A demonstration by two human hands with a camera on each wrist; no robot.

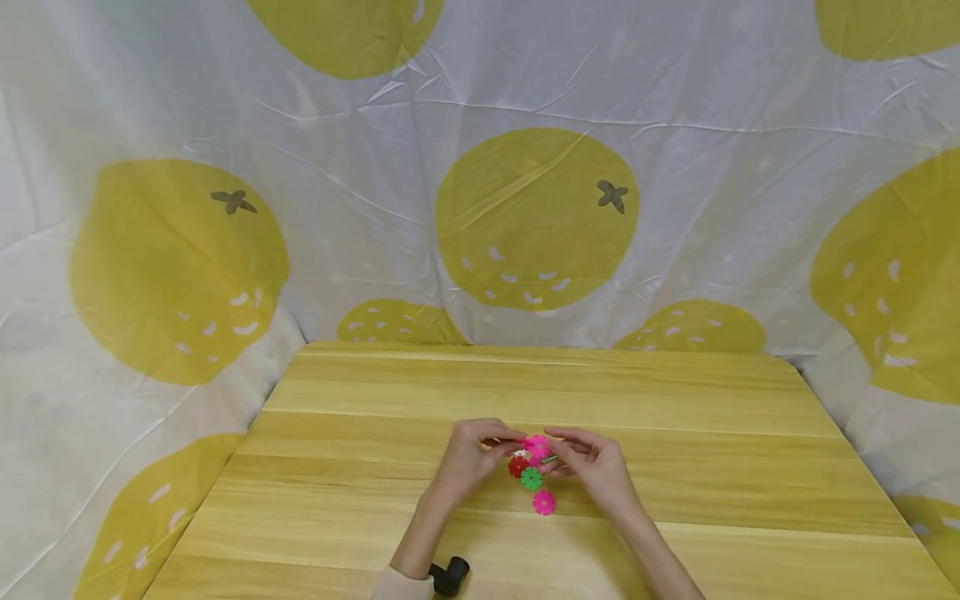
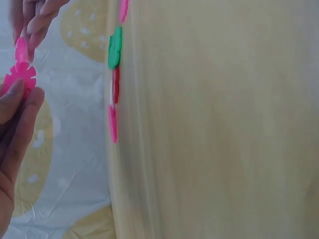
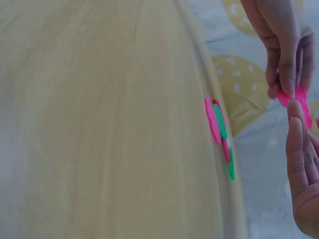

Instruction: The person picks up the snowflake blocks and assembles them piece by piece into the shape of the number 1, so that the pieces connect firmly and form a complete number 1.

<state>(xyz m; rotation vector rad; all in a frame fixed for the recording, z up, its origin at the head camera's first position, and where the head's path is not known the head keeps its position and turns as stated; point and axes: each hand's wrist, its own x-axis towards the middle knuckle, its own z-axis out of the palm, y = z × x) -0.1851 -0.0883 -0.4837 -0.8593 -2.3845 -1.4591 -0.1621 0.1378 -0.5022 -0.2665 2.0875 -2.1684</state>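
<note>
Here the left hand [image 1: 467,457] pinches a pink disc [image 2: 24,74].

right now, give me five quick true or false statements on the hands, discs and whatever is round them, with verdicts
1. The left hand pinches a pink disc. True.
2. In the head view, the red disc lies right of the green disc. False: it lies to its left.
3. A loose pink disc sits lower in the head view than the green disc. True.
4. The right hand lies flat on the table. False: it is raised.
5. The black object is beside the left sleeve. True.
</note>
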